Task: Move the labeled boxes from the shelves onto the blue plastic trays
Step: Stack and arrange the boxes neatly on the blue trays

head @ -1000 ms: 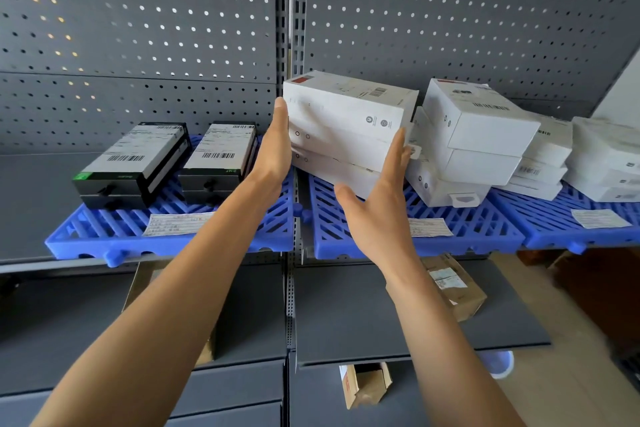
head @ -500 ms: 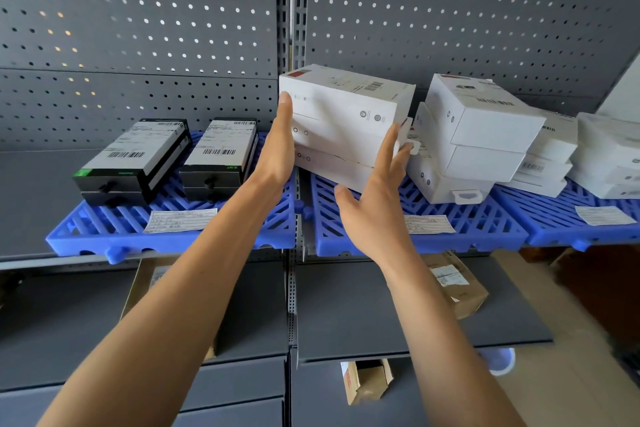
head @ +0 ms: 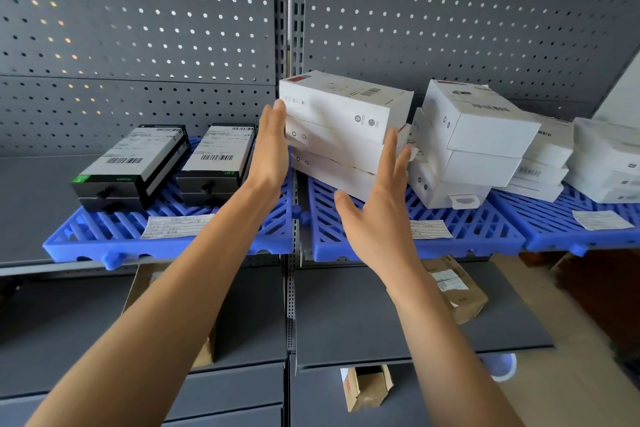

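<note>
While both hands stay flat-fingered and grasp nothing — left hand (head: 272, 149) touching, right hand (head: 381, 215) just off — the white box stack (head: 343, 135) on the middle blue tray (head: 485, 236) leans toward 5 o'clock and could slide.

We note white boxes (head: 346, 107) and black boxes (head: 131, 166) on blue slatted trays (head: 467, 236) before grey perforated panels (head: 138, 28).
</note>
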Demonstrator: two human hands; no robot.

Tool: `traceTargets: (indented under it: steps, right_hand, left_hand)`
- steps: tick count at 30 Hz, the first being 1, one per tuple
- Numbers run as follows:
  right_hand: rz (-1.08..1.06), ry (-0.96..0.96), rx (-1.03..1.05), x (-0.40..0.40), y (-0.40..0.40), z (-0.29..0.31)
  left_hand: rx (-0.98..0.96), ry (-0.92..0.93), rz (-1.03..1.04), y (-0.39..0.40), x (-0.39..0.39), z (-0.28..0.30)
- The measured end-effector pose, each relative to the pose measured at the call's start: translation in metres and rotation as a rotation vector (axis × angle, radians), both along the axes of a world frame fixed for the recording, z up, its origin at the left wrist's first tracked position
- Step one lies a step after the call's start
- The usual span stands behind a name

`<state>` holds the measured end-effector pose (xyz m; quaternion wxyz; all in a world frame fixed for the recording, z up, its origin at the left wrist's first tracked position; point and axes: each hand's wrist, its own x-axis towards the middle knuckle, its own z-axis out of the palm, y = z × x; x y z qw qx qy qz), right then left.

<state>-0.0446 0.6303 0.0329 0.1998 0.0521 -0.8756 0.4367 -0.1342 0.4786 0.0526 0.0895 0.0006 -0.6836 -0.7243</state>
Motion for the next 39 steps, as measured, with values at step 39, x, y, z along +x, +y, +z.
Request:
traceTargets:
  steps: [39]
  right_hand:
    - [0.069,-0.071,-0.010,-0.005,0.041,0.005]
  left_hand:
    - [-0.291,0.314,-0.023,0.054,0.043,-0.014]
